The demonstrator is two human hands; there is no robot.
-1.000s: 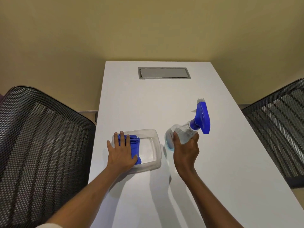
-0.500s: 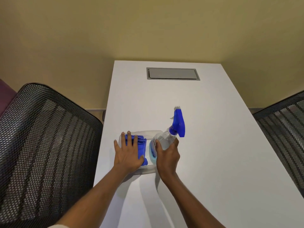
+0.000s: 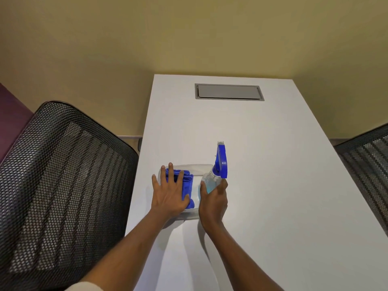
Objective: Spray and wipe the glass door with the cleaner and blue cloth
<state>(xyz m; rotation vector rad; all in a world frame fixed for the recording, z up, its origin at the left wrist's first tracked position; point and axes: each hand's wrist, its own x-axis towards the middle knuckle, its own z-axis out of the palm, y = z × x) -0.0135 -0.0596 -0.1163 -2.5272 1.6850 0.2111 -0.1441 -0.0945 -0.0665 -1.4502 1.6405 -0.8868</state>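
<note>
Head view: right hand (image 3: 213, 203), fingers clamped on spray bottle (image 3: 212, 181), is bringing it in over clear tray (image 3: 195, 167), seemingly stowing it; left hand (image 3: 169, 195) is pressing blue cloth (image 3: 186, 183) flat, fingers splayed.

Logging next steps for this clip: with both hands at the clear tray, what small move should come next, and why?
Probably close the left hand around the blue cloth. That hand lies flat and open on the cloth inside the clear tray, while the right hand already grips the spray bottle. No glass door is in view.
</note>
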